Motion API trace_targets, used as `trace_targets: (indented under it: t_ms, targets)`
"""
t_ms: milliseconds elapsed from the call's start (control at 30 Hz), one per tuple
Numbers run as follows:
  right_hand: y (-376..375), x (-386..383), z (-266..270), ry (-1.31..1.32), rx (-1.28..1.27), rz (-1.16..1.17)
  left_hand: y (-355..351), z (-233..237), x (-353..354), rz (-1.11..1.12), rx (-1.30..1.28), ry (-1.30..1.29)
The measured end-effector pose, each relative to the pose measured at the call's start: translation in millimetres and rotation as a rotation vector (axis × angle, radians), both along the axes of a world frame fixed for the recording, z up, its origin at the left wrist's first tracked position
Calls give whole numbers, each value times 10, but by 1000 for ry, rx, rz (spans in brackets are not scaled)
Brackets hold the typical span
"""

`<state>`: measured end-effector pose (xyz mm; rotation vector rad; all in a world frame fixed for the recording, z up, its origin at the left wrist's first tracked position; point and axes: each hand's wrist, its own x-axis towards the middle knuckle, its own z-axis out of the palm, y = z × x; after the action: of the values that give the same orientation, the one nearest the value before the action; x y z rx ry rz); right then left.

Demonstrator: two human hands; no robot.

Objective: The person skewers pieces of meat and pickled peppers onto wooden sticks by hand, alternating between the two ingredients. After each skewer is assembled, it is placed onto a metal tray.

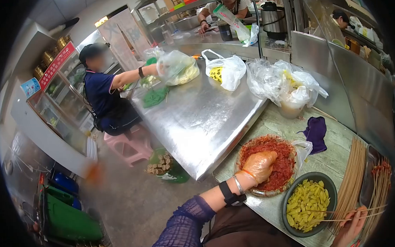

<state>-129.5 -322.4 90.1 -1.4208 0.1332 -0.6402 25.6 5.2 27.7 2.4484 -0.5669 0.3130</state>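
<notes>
My left hand (259, 165), in a clear plastic glove, is in a round bowl (241, 157) of red minced meat (282, 170). Its fingers are bunched together against the meat. At the lower right, my right hand (354, 222) pinches thin wooden skewers (333, 219), whose ends reach over a dark bowl (289, 227). That bowl is full of yellow-green pickled pepper pieces (307, 202). Beside it lies a long bundle of bare skewers (352, 174). A metal tray (366, 185) to the right carries skewers with red meat (382, 169) at their tips.
A purple cloth (315, 134) and plastic bags (283, 81) lie beyond the bowls. The steel table (193, 123) adjoins my work surface. Across it, a person (105, 92) on a pink stool (128, 145) handles a bag (177, 67). Below stands a green basket (173, 174).
</notes>
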Motion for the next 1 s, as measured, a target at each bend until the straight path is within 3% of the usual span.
trace_targets:
  t_ms: [67,467,767,867,967,1000]
  targets:
    - [61,7,41,-18,-4,-14,1,-90,-3,-13,-37,32]
    - [113,-3,22,-19,7,-1,74,-20,-162,-117,322,68]
    - [192,-75,41,-14,23,31,31,-67,-135,-48,75,8]
    - [72,-37,-261,30,5,-73,23,4,-167,-88,-87,32]
    - [93,-31,-282,-6,14,-112,-41,45,-217,23,-166,182]
    - [91,-33,-283,-23,13,-117,-52,18,-211,20,-299,295]
